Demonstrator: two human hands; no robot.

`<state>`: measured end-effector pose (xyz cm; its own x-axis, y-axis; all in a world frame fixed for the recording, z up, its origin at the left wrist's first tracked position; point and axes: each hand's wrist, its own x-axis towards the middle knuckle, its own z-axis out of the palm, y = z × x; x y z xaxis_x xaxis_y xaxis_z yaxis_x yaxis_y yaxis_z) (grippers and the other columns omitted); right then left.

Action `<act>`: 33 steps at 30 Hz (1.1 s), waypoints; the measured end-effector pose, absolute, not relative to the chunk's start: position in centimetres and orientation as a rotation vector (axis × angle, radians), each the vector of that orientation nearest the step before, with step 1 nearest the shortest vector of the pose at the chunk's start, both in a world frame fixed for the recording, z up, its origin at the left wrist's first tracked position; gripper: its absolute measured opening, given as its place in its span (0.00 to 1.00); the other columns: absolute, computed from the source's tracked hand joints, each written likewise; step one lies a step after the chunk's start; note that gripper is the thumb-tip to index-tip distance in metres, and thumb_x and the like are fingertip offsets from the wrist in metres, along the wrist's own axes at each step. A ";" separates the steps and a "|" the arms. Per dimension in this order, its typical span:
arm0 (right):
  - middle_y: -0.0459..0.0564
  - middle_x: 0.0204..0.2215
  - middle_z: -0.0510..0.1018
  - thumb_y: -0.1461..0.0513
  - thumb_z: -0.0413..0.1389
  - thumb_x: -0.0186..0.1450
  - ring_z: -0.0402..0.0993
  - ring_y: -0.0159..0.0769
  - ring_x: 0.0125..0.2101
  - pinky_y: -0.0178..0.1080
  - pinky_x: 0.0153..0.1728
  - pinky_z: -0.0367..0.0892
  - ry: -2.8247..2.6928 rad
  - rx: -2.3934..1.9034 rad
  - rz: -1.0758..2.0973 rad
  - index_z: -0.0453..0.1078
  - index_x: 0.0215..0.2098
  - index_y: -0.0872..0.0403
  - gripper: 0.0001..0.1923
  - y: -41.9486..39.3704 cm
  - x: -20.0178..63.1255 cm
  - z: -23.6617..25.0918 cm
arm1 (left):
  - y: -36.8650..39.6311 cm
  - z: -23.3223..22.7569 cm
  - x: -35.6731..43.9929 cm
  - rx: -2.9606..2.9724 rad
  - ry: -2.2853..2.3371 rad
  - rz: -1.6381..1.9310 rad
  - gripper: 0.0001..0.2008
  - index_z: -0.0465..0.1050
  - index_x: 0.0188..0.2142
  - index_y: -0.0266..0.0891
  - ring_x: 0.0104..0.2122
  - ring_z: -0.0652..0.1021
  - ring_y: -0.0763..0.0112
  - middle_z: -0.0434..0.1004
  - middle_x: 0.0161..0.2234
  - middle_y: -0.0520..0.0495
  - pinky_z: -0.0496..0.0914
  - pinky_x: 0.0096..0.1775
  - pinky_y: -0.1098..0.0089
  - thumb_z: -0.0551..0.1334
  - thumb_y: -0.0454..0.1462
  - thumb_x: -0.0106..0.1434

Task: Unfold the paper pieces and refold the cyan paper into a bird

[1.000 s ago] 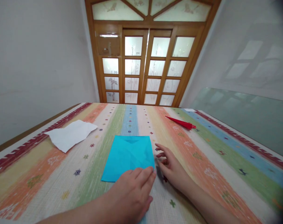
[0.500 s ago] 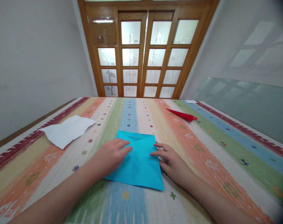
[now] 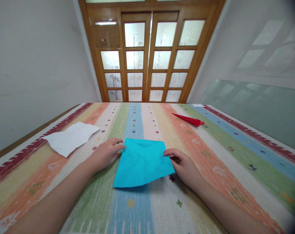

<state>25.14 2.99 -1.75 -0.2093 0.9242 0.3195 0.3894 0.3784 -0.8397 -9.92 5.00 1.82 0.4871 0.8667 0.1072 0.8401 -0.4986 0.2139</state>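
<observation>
A bright blue square of paper [image 3: 142, 162] lies on the striped cloth in front of me, faintly creased. My left hand [image 3: 104, 155] rests at its left edge, fingertips touching the far left corner. My right hand [image 3: 183, 165] sits at the right edge, thumb and fingers pinching that side, which looks slightly raised off the cloth. The near edge of the sheet also curls up a little.
A crumpled white sheet [image 3: 70, 138] lies at the left of the striped tablecloth [image 3: 210, 152]. A folded red paper piece [image 3: 190, 119] lies far right. Wooden glass-paned doors [image 3: 147, 58] stand behind the table. A glass pane [image 3: 254, 110] leans on the right wall.
My left hand slid off the blue paper's middle to its left edge. My right hand took hold of the right edge. The sheet turned a little and its near side lifted.
</observation>
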 end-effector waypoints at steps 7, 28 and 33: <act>0.50 0.33 0.80 0.51 0.58 0.68 0.75 0.41 0.34 0.43 0.36 0.69 -1.523 -1.185 0.809 0.75 0.39 0.51 0.12 2.6 25.5 -1.1 | 4.5 1.8 -8.7 2.487 1.092 0.657 0.12 0.80 0.48 0.48 0.57 0.71 0.55 0.71 0.58 0.42 0.64 0.58 0.53 0.63 0.40 0.65; 0.47 0.32 0.80 0.53 0.68 0.60 0.75 0.40 0.28 0.40 0.30 0.71 -1.140 -0.937 1.452 0.26 0.73 0.42 0.61 0.7 23.5 -0.5 | 3.4 -0.8 -4.9 0.940 1.048 1.103 0.21 0.80 0.39 0.35 0.32 0.81 0.62 0.84 0.35 0.41 0.74 0.38 0.65 0.71 0.50 0.56; 0.43 0.28 0.75 0.54 0.66 0.62 0.72 0.37 0.28 0.37 0.29 0.69 -1.139 -0.918 1.400 0.32 0.73 0.41 0.55 0.8 23.7 -0.3 | 3.6 -1.2 -5.2 0.984 1.137 1.083 0.23 0.80 0.38 0.35 0.28 0.78 0.66 0.82 0.32 0.42 0.71 0.31 0.69 0.71 0.52 0.56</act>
<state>23.69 0.80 -0.33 -0.1434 0.9882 0.0547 -0.2544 0.0166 -0.9670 -5.18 3.64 -1.19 0.0824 0.9778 -0.1926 -0.1447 0.2029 0.9684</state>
